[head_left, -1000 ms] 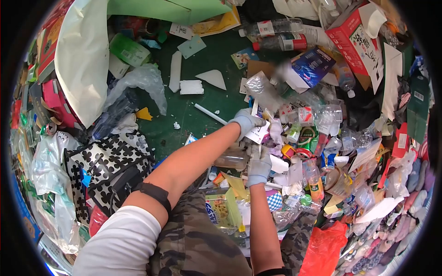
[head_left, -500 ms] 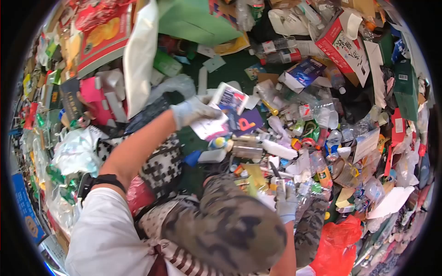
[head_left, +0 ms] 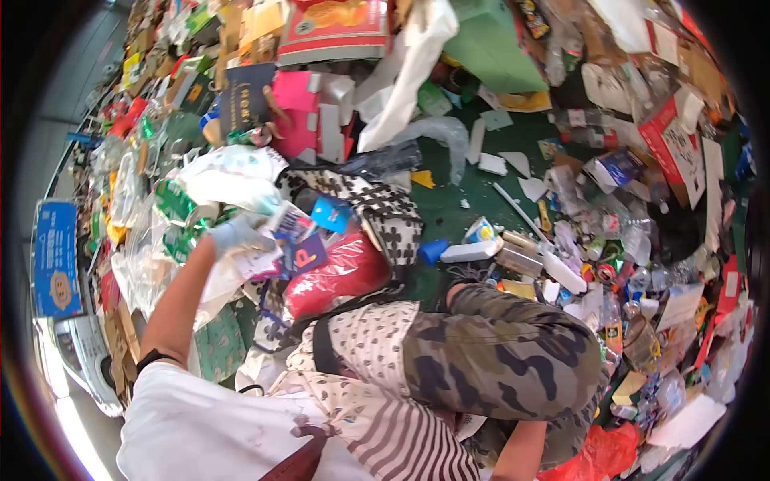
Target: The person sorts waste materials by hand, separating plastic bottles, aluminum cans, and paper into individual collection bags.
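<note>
My left hand [head_left: 241,236], in a pale glove, is closed on several printed cardboard pieces. Among them are a purple piece with an orange letter P [head_left: 309,255] and a white one with colourful print [head_left: 290,224]. It is over the left side of a black-and-white patterned bag [head_left: 393,212]. Inside the bag lie a red plastic-wrapped bundle [head_left: 341,274] and a blue packet [head_left: 330,215]. Of my right arm only the forearm [head_left: 521,450] shows, beside the camouflage-covered knee; my right hand is hidden behind the leg.
Mixed rubbish surrounds me. Plastic bottles [head_left: 611,321] and a white tube [head_left: 565,272] lie to the right. A green box [head_left: 497,48] and a red carton [head_left: 333,32] stand ahead. Translucent bags [head_left: 233,180] are heaped at left, near a blue sign [head_left: 56,256]. A red bag [head_left: 597,453] lies low right.
My left hand has carried the cardboard pieces leftward from above the green floor to the patterned bag. The view has turned left. My right hand has gone out of sight behind the leg.
</note>
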`<action>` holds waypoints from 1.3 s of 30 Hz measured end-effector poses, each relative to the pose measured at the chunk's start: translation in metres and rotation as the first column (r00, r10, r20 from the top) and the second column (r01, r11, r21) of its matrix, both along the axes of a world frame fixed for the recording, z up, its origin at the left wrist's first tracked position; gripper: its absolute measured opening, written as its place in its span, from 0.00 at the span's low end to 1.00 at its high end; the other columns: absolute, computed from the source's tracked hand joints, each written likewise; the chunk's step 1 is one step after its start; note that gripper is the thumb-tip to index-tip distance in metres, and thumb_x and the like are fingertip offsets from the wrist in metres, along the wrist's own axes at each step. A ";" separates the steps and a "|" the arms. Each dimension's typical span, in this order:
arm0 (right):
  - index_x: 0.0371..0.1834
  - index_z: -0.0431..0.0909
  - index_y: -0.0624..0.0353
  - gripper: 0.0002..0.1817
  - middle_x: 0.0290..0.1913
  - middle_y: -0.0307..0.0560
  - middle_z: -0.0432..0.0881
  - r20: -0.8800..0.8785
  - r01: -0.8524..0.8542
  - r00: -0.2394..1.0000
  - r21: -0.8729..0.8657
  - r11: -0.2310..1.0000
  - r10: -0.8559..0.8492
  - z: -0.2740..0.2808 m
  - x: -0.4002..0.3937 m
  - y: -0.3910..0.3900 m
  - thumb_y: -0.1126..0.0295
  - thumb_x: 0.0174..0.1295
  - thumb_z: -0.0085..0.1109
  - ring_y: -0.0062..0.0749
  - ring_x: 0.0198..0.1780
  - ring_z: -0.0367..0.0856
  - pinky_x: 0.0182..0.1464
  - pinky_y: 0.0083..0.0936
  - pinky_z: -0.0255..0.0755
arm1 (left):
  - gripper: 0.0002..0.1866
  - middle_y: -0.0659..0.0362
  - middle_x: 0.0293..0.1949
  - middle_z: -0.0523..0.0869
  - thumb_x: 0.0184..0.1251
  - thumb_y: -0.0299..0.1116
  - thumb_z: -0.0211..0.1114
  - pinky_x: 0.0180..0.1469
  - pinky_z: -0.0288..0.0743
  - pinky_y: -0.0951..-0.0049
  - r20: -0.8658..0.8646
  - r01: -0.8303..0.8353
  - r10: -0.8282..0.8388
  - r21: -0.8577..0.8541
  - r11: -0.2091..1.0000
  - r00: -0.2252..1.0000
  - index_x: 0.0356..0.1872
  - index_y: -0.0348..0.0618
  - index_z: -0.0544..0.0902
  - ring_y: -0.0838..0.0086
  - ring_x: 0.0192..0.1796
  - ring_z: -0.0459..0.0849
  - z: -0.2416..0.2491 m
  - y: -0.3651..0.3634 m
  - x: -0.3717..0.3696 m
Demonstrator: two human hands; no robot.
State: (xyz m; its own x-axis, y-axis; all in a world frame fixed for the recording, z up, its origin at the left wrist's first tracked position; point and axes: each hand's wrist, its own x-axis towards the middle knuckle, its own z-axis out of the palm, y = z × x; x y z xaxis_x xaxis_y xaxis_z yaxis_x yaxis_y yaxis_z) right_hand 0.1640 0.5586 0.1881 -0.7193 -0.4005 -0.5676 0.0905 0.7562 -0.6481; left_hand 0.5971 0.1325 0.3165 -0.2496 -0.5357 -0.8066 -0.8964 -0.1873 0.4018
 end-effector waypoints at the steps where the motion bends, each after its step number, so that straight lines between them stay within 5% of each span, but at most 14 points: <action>1: 0.40 0.74 0.61 0.17 0.26 0.51 0.76 -0.001 -0.019 1.000 0.006 1.000 0.019 0.001 -0.001 -0.002 0.57 0.59 0.54 0.42 0.29 0.74 0.32 0.35 0.67 | 0.27 0.59 0.37 0.83 0.48 0.34 0.68 0.38 0.77 0.72 0.164 0.212 -0.189 -0.131 0.969 0.968 0.53 0.43 0.74 0.73 0.33 0.82 -0.022 0.014 0.000; 4: 0.41 0.74 0.61 0.18 0.28 0.53 0.77 -0.030 -0.079 0.996 0.035 0.996 0.080 0.002 -0.010 -0.011 0.56 0.59 0.54 0.45 0.30 0.75 0.33 0.37 0.67 | 0.27 0.50 0.42 0.81 0.58 0.38 0.59 0.44 0.75 0.68 0.571 0.782 -0.650 0.024 0.623 0.501 0.61 0.51 0.67 0.63 0.37 0.82 -0.033 0.051 -0.081; 7: 0.41 0.74 0.61 0.18 0.29 0.55 0.78 -0.056 -0.149 0.987 0.079 0.986 0.154 0.001 -0.017 -0.021 0.56 0.59 0.54 0.48 0.31 0.76 0.35 0.39 0.68 | 0.27 0.46 0.48 0.78 0.61 0.34 0.54 0.45 0.74 0.65 0.529 0.761 -0.587 -0.194 0.619 0.613 0.64 0.55 0.63 0.58 0.40 0.82 -0.131 0.073 -0.050; 12: 0.42 0.74 0.60 0.19 0.31 0.59 0.78 -0.104 -0.294 0.944 0.167 0.941 0.314 0.005 -0.040 -0.023 0.55 0.58 0.54 0.54 0.34 0.77 0.37 0.43 0.68 | 0.26 0.44 0.44 0.80 0.56 0.37 0.58 0.45 0.74 0.62 0.283 0.729 -0.711 0.055 0.682 0.644 0.59 0.49 0.69 0.55 0.43 0.82 -0.123 0.054 -0.044; 16: 0.43 0.74 0.60 0.17 0.28 0.53 0.79 -0.071 -0.341 0.931 0.183 0.922 0.358 0.025 -0.056 -0.034 0.58 0.59 0.54 0.42 0.29 0.79 0.34 0.34 0.71 | 0.17 0.49 0.36 0.84 0.54 0.41 0.59 0.40 0.75 0.60 0.467 0.811 -0.884 0.506 0.293 0.028 0.43 0.47 0.81 0.58 0.41 0.83 -0.030 0.009 -0.116; 20: 0.41 0.75 0.58 0.12 0.21 0.38 0.74 0.288 0.035 0.957 0.004 0.999 -0.035 0.030 -0.061 -0.073 0.62 0.62 0.53 0.17 0.20 0.69 0.21 0.19 0.64 | 0.15 0.52 0.32 0.84 0.57 0.42 0.57 0.40 0.76 0.60 0.474 0.948 -0.873 0.212 0.237 0.113 0.40 0.46 0.81 0.59 0.38 0.83 0.037 -0.004 -0.275; 22: 0.40 0.75 0.57 0.11 0.20 0.35 0.73 0.347 0.134 0.933 -0.090 0.987 -0.095 0.009 -0.052 -0.070 0.62 0.62 0.53 0.14 0.18 0.67 0.17 0.15 0.59 | 0.15 0.48 0.35 0.81 0.56 0.39 0.58 0.46 0.73 0.64 0.089 0.804 -0.836 -0.348 0.483 0.541 0.43 0.43 0.78 0.58 0.41 0.81 -0.001 -0.017 -0.328; 24: 0.40 0.73 0.57 0.11 0.17 0.33 0.71 0.328 0.055 0.944 -0.079 0.995 -0.026 0.013 -0.047 -0.073 0.60 0.65 0.51 0.12 0.15 0.62 0.16 0.13 0.55 | 0.29 0.50 0.55 0.72 0.54 0.39 0.61 0.56 0.68 0.65 -0.122 0.624 -0.760 -0.496 0.604 0.639 0.59 0.48 0.68 0.58 0.54 0.74 -0.086 -0.041 -0.385; 28: 0.41 0.72 0.60 0.13 0.16 0.35 0.70 0.286 -0.016 0.957 -0.118 0.993 0.050 -0.025 -0.040 -0.024 0.60 0.65 0.50 0.14 0.13 0.62 0.14 0.14 0.53 | 0.49 0.49 0.70 0.47 0.45 0.53 0.66 0.64 0.53 0.47 0.430 0.743 -0.657 -0.591 0.313 0.619 0.69 0.52 0.51 0.49 0.69 0.51 -0.209 -0.089 -0.503; 30: 0.54 0.72 0.61 0.20 0.36 0.49 0.78 -0.486 -0.417 0.795 -0.002 0.909 0.364 -0.054 -0.044 -0.002 0.60 0.63 0.49 0.20 0.19 0.69 0.24 0.13 0.61 | 0.51 0.49 0.71 0.45 0.44 0.56 0.65 0.65 0.51 0.45 0.428 0.678 -0.547 -0.607 0.415 0.719 0.69 0.52 0.50 0.49 0.70 0.49 -0.248 -0.109 -0.537; 32: 0.55 0.71 0.59 0.21 0.30 0.42 0.77 -0.526 -0.439 0.759 0.022 0.898 0.384 -0.044 -0.054 -0.015 0.58 0.64 0.49 0.18 0.19 0.69 0.23 0.13 0.60 | 0.52 0.49 0.71 0.44 0.44 0.59 0.64 0.65 0.49 0.43 0.431 0.593 -0.410 -0.628 0.503 0.804 0.70 0.52 0.48 0.49 0.71 0.47 -0.278 -0.113 -0.549; 34: 0.52 0.73 0.56 0.19 0.22 0.34 0.73 0.255 0.046 0.966 0.006 0.999 -0.045 -0.026 -0.056 -0.028 0.57 0.64 0.50 0.14 0.18 0.66 0.20 0.13 0.58 | 0.51 0.48 0.71 0.43 0.46 0.60 0.62 0.66 0.48 0.45 0.338 0.439 -0.291 -0.559 0.703 0.895 0.70 0.54 0.47 0.47 0.71 0.45 -0.303 -0.101 -0.549; 36: 0.48 0.74 0.55 0.16 0.17 0.29 0.66 0.198 -0.007 0.980 0.023 1.000 0.003 -0.039 -0.054 -0.026 0.57 0.65 0.51 0.12 0.16 0.63 0.17 0.13 0.56 | 0.47 0.47 0.70 0.45 0.50 0.58 0.60 0.66 0.47 0.45 0.361 0.480 -0.318 -0.608 0.633 0.877 0.69 0.55 0.50 0.47 0.70 0.46 -0.320 -0.080 -0.539; 39: 0.45 0.73 0.54 0.12 0.16 0.29 0.65 0.520 0.315 0.813 -0.011 0.949 -0.263 -0.002 -0.059 -0.075 0.59 0.66 0.50 0.11 0.14 0.61 0.15 0.13 0.55 | 0.40 0.46 0.68 0.52 0.52 0.53 0.59 0.65 0.52 0.48 0.358 0.610 -0.529 -0.657 0.442 0.769 0.67 0.53 0.58 0.47 0.68 0.53 -0.324 -0.059 -0.523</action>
